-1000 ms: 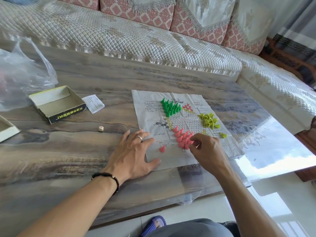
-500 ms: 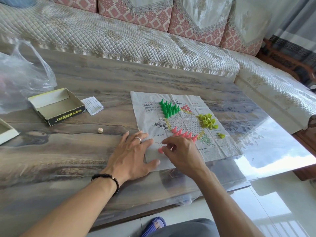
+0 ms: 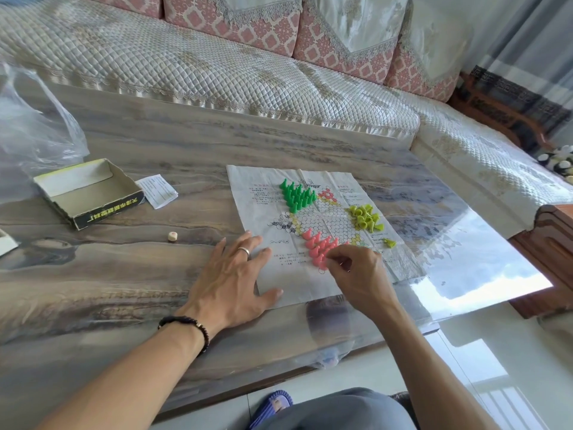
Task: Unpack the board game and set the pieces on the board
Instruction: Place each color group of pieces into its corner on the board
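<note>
The left hand (image 3: 231, 276) lies flat, pinning the paper board (image 3: 269, 209). The right hand (image 3: 356, 274) pinches what looks like a pink piece among the pink pieces (image 3: 319, 246); it should lower gently to avoid toppling neighbours.

Home living room — quilted sofa (image 3: 217, 72), marble-look coffee table (image 3: 93, 274)

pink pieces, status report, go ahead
Left hand flat on paper board. Right hand pinching at pink pieces, fingers curled. Yellow-green pieces heaped, unsorted. Nothing blocking.
</note>
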`<state>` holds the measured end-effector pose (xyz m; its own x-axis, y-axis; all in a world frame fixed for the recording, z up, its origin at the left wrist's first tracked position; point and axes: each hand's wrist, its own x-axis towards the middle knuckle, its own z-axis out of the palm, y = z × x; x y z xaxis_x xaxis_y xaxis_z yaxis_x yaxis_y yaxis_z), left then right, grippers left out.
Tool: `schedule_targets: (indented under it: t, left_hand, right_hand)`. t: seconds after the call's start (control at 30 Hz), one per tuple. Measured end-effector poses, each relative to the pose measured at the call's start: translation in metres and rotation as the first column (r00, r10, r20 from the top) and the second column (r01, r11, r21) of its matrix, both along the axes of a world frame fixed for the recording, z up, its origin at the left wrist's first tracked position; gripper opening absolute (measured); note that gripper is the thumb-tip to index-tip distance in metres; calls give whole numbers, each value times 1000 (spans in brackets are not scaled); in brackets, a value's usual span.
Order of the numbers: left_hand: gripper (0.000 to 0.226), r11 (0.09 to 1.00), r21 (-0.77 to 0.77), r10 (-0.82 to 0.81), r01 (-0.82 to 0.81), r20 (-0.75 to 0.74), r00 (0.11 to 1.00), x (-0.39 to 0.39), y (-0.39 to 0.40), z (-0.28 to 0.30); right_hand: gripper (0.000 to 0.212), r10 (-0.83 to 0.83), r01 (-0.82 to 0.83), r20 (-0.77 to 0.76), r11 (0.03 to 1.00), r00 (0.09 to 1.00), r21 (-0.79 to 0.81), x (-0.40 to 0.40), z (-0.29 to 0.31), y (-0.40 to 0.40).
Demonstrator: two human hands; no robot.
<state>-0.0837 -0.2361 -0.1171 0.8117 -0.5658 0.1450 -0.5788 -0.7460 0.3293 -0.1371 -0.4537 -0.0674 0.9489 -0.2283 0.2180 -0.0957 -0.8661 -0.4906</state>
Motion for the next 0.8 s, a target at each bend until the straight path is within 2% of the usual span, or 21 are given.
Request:
schedule_targets:
  t: [0.2, 0.37, 0.8]
  left_hand:
    - [91, 1000, -2, -6, 6, -7, 1000, 0, 1, -1]
    - [95, 1000, -29, -10, 10, -5, 1000, -1, 1, -3]
    - [85, 998, -60, -16, 16, 2, 1000, 0, 1, -5]
  right_hand:
    - [9, -124, 124, -1, 992, 992, 0, -9, 3, -17]
    - [10, -127, 126, -24, 992, 992, -5, -10, -3, -15]
    - [13, -34, 33, -25, 998, 999, -46, 1, -11, 1]
